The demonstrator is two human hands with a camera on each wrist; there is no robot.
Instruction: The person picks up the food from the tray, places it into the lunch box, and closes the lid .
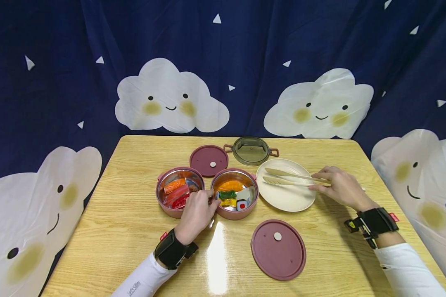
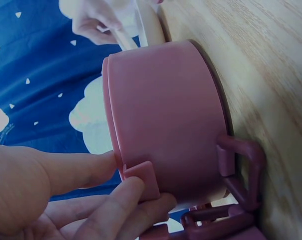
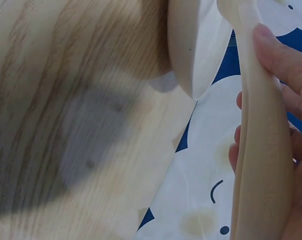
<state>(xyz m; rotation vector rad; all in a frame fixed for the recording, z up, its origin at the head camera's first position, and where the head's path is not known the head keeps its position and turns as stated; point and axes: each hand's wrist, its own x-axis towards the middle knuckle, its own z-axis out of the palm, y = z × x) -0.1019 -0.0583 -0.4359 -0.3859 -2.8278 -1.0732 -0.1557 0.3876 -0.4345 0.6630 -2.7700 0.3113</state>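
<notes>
My left hand [image 1: 198, 211] pinches the small side tab [image 2: 145, 179] of the right pink food container [image 1: 233, 214], thumb at its rim. Steel-lined inside, this container holds several toy foods, among them a sushi roll [image 1: 242, 205] and an orange piece [image 1: 230, 186]. My right hand [image 1: 342, 187] grips a pair of cream tongs [image 3: 263, 150], whose parted tips are over the cream plate [image 1: 286, 203]. Nothing shows between the tips. Close to my left hand on its other side, a second pink container [image 1: 170, 211] holds red and orange toy foods [image 1: 175, 185], partly hidden by that hand.
A maroon lid [image 1: 278, 260] lies on the wooden table [image 1: 126, 247] in front of the plate. Behind the containers are another maroon lid [image 1: 208, 156] and a dark see-through lid [image 1: 250, 156] with maroon side handles. A blue cloud-patterned curtain [image 1: 245, 41] hangs behind the table.
</notes>
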